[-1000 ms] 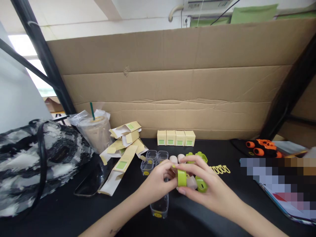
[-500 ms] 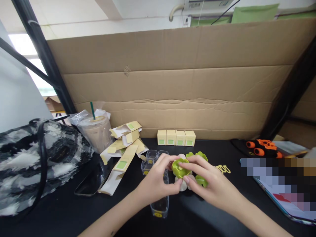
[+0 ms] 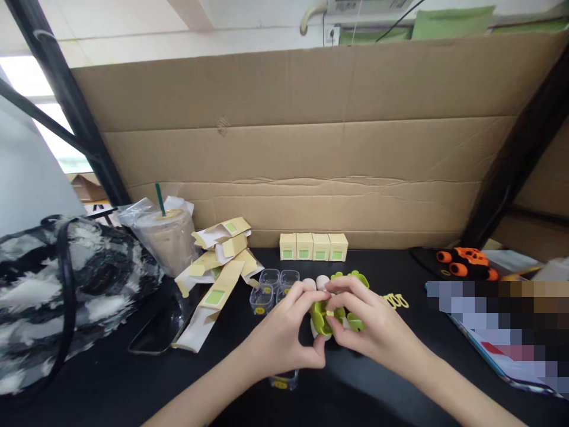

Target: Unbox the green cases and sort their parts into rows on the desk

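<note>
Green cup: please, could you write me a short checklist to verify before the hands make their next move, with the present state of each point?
1. Green cup opening visible: ok, it faces the camera, partly covered.
2. Right hand at the cup: ok, it reaches the opening; firmness of grip cannot tell.
3. Left hand contact with the cup: cannot tell, it is close beside it.
4. Yellow rings in sight: ok, beyond the right hand's outer side.
5. Clear boxes fully visible: not ok, the left hand and arm cover part of them.
6. Small boxes in order: ok, four in a row.
</note>
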{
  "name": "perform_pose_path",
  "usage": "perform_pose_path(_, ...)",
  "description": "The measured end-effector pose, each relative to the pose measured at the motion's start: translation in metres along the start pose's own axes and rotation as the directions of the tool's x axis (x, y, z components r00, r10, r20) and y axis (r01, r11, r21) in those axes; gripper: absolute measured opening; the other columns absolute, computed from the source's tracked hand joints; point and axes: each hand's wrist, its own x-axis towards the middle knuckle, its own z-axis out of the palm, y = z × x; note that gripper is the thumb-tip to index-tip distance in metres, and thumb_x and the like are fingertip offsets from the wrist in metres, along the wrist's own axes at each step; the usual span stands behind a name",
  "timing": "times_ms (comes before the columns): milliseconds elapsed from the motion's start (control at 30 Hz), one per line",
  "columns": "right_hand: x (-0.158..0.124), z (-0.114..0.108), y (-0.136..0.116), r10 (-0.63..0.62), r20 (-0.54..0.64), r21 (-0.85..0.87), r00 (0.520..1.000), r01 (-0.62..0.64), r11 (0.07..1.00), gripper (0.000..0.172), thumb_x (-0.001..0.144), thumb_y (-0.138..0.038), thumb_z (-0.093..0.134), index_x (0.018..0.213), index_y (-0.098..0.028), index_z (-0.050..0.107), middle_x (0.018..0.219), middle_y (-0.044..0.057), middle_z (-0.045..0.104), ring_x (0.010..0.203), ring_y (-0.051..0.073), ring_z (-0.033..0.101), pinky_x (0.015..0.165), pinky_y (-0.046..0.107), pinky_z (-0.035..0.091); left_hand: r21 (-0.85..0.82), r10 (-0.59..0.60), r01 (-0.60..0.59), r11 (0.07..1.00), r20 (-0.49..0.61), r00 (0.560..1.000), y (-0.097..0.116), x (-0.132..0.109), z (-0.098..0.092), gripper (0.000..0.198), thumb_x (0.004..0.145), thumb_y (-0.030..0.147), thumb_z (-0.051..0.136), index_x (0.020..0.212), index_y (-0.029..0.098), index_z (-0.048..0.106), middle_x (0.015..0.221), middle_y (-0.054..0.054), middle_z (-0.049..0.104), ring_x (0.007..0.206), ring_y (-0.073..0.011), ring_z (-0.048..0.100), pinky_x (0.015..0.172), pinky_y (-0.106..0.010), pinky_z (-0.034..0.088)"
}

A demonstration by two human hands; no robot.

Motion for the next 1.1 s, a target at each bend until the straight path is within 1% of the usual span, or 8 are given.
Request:
perform_pose_path(133,0.001,0.002,-0.001,0.01,-0.073,0.081,0.997,-0.004,0.997,0.013,0.082,-0.011,0.05,0.086,-0.023,0.049,0.089,0.003,0.057,0.083,0.017,0.06,0.071,0.029,0.05,-0.062,0.02,-0.021,0.998,-0.021,1.0,0.004,0.0,0.006,0.058,0.063,0.005,0.056,0.118,0.021,0.043,0.12,-0.01,0.041,0.12,-0.024,0.042,0.102,-0.036,0.039)
perform_pose_path(367,0.009,-0.034,0.023,0.249,-0.047,0.079,0.967,-0.245,0.966,0.005,0.087,-0.023,0.046,0.087,-0.022,0.051,0.086,0.003,0.062,0.082,0.017,0.062,0.075,0.029,0.051,-0.172,-0.059,0.053,0.984,-0.03,0.998,0.005,0.003,0.008,0.055,0.064,0.007,0.057,0.116,0.02,0.045,0.107,-0.006,0.05,0.096,-0.0189,0.055,0.084,-0.032,0.048)
perform_pose_path(467,0.006,-0.067,0.064,0.477,0.129,-0.15,0.869,-0.459,0.876,0.011,0.086,-0.029,0.048,0.091,-0.022,0.054,0.085,0.001,0.067,0.076,0.015,0.065,0.07,0.025,0.052,-0.277,-0.145,0.117,0.954,-0.084,0.986,0.0,0.007,-0.002,0.054,0.066,0.009,0.057,0.117,0.022,0.044,0.107,-0.005,0.054,0.093,-0.0176,0.057,0.085,-0.034,0.046)
perform_pose_path(633,-0.02,-0.09,0.131,0.669,0.237,-0.412,0.704,-0.551,0.726,0.007,0.077,-0.017,0.062,0.072,-0.019,0.058,0.064,-0.001,0.064,0.062,0.015,0.063,0.059,0.025,0.049,-0.615,-0.378,0.297,0.73,-0.003,0.926,-0.012,0.016,-0.015,0.022,0.072,0.02,0.06,0.094,0.019,0.054,0.097,-0.005,0.061,0.092,-0.0175,0.059,0.077,-0.031,0.046)
perform_pose_path(767,-0.038,-0.084,0.152,0.759,0.37,-0.535,0.536,-0.545,0.646,0.015,0.09,-0.029,0.056,0.092,-0.016,0.062,0.091,0.003,0.065,0.076,0.014,0.062,0.069,0.031,0.052,-0.692,-0.464,0.38,0.614,0.074,0.883,-0.014,0.021,-0.016,0.028,0.07,0.027,0.07,0.091,0.019,0.053,0.093,-0.003,0.063,0.091,-0.0165,0.06,0.079,-0.03,0.044)
perform_pose_path(867,-0.04,-0.078,0.154,0.761,0.446,-0.543,0.472,-0.533,0.649,0.021,0.092,-0.031,0.054,0.106,-0.017,0.059,0.107,0.005,0.062,0.087,0.017,0.062,0.076,0.035,0.053,-0.653,-0.482,0.409,0.637,0.076,0.873,-0.009,0.026,-0.013,0.03,0.069,0.028,0.071,0.09,0.019,0.052,0.084,0.0,0.062,0.081,-0.0149,0.062,0.074,-0.029,0.045)
perform_pose_path(1000,-0.038,-0.074,0.155,0.751,0.5,-0.532,0.432,-0.531,0.66,0.023,0.091,-0.031,0.054,0.109,-0.017,0.058,0.111,0.006,0.06,0.092,0.018,0.061,0.078,0.037,0.052,-0.527,-0.436,0.415,0.741,0.093,0.895,-0.003,0.045,-0.012,0.037,0.07,0.027,0.068,0.101,0.02,0.05,0.088,-0.001,0.061,0.074,-0.0134,0.062,0.066,-0.027,0.045)
perform_pose_path(1100,-0.039,-0.072,0.155,0.747,0.52,-0.527,0.413,-0.534,0.662,0.023,0.091,-0.031,0.054,0.109,-0.017,0.058,0.112,0.006,0.06,0.093,0.019,0.061,0.079,0.038,0.052,-0.361,-0.406,0.434,0.825,0.156,0.901,-0.006,0.07,-0.008,0.025,0.073,0.031,0.064,0.09,0.017,0.052,0.078,-0.002,0.063,0.071,-0.0148,0.063,0.065,-0.027,0.046)
